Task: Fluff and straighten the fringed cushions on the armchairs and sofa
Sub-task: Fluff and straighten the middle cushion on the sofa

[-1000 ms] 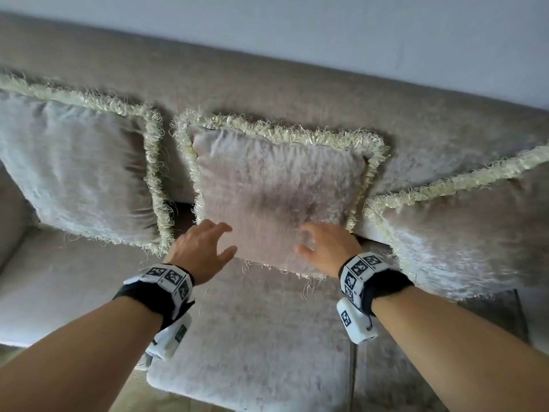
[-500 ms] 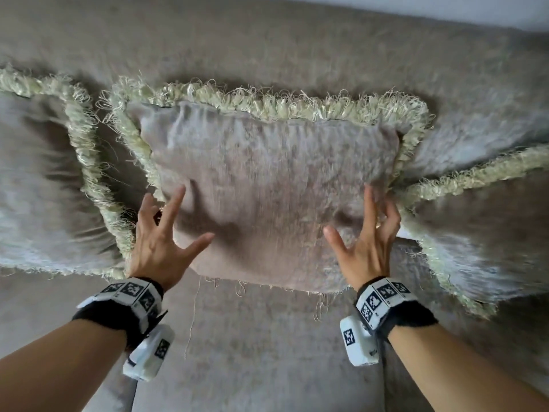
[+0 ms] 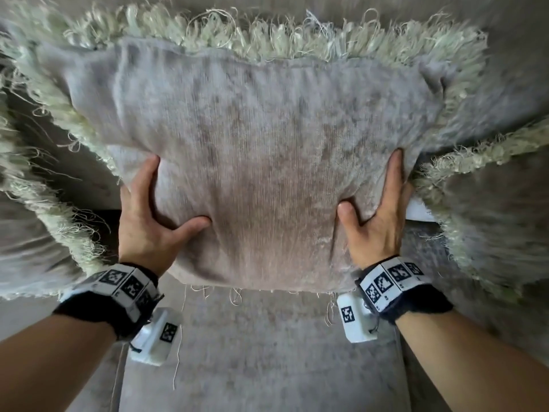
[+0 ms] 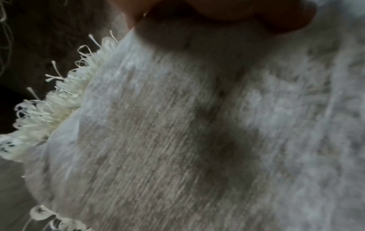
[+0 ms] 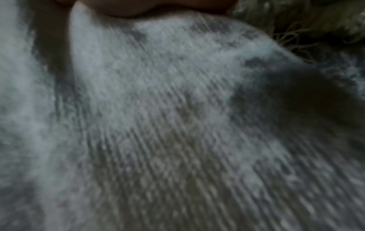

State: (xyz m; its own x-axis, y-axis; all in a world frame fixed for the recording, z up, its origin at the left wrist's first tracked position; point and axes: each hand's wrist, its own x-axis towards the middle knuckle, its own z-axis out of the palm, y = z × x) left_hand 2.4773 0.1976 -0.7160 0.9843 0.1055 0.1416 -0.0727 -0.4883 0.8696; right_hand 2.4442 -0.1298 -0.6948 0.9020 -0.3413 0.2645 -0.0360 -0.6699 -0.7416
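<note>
The middle fringed cushion point(image 3: 261, 150), grey-beige with a pale green fringe, fills the head view, leaning towards the sofa back. My left hand point(image 3: 157, 212) grips its lower left side, thumb pressed into the front and fingers round the edge. My right hand point(image 3: 374, 215) grips the lower right side the same way. The left wrist view shows the cushion fabric point(image 4: 177, 140) and its fringe point(image 4: 51, 106) close up, with my left hand point(image 4: 227, 9) at the top. In the right wrist view there is only blurred cushion fabric point(image 5: 177, 125) below my right hand point(image 5: 148, 7).
A second fringed cushion point(image 3: 23, 257) lies at the left and a third point(image 3: 490, 209) at the right, both close beside the middle one. The sofa seat point(image 3: 267, 352) stretches below my wrists. The sofa back point(image 3: 511, 22) runs behind the cushions.
My hands went from hovering spread at the middle cushion's lower corners to gripping its sides. The view has closed in on the cushion, which now looks larger and squeezed.
</note>
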